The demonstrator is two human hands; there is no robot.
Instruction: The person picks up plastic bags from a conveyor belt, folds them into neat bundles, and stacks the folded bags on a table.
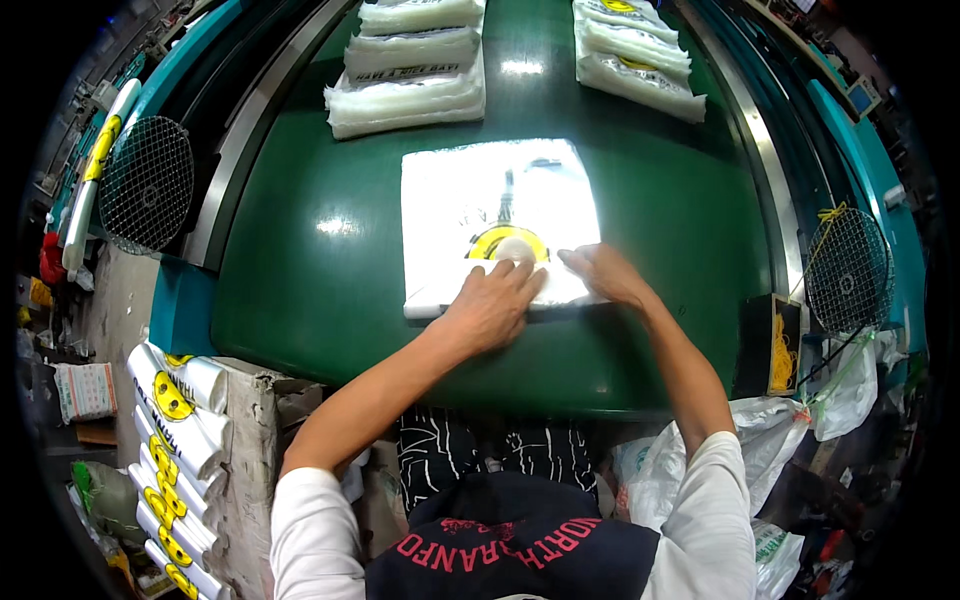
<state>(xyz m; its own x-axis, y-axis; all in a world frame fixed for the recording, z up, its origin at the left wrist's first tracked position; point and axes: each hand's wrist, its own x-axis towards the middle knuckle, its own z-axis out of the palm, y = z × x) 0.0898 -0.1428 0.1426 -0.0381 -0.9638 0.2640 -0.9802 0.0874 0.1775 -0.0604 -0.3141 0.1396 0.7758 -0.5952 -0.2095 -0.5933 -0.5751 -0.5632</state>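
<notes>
A roughly square white plastic bag (497,205) extends ahead of the left hand (485,312) and right hand (613,275), whose curled fingers (518,282) touch its near part, any pinch unclear.

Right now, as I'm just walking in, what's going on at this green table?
A person has both hands on shiny white plastic with a yellow smiley, lying flat on the table. The left hand is at its near edge, just below the smiley; the right hand is at its near right corner. Two more white piles lie farther back, one left, one right.
</notes>
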